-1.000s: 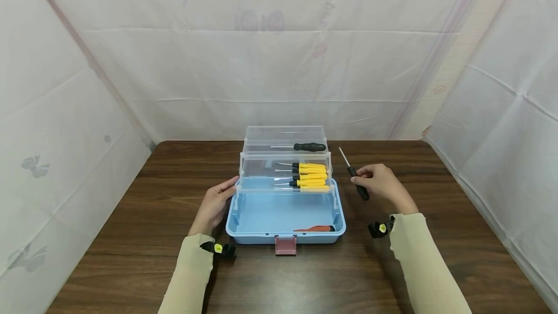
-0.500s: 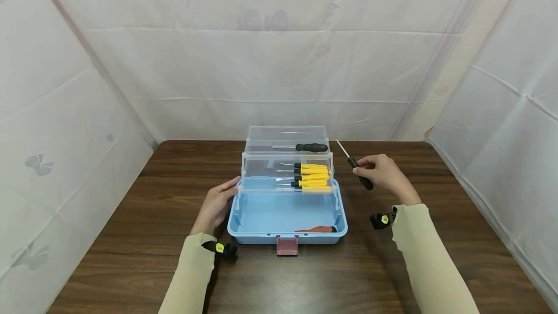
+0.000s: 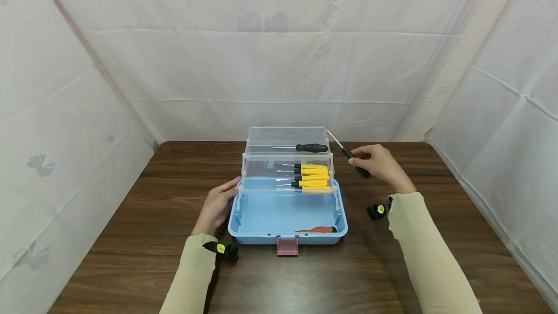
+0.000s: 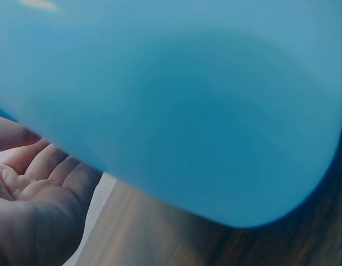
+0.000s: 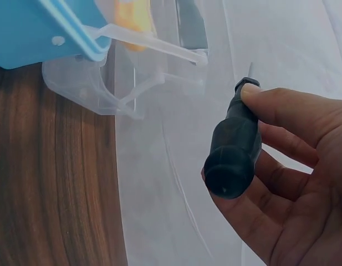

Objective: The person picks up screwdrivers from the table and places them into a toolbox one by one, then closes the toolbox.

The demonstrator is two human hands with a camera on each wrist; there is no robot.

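- Two hands are at work around an open light-blue plastic toolbox point(image 3: 244, 217) with clear fold-out trays, standing mid-worktop on the dark wooden worktop point(image 3: 131, 236).
- Right hand point(image 3: 378, 163), at about 2 o'clock from the box, pinches a slim black-handled screwdriver point(image 3: 354, 163) between thumb and curled fingers point(image 5: 292, 113); the shaft points toward 10 o'clock, its tip just beside the right end of the upper clear tray point(image 3: 261, 135).
- Left hand point(image 3: 215, 206), at 9 o'clock from the box, lies with relaxed, nearly straight fingers against the box's left wall, holding nothing; the left wrist view shows an open palm point(image 4: 32, 194) beside blurred blue plastic.
- One black-handled screwdriver point(image 3: 310, 148) lies in the upper tray.
- Several yellow-handled screwdrivers point(image 3: 311, 177) lie side by side in the middle clear tray point(image 3: 257, 168).
- One orange-and-black tool point(image 3: 316, 229) rests in the blue bottom at 5 o'clock.
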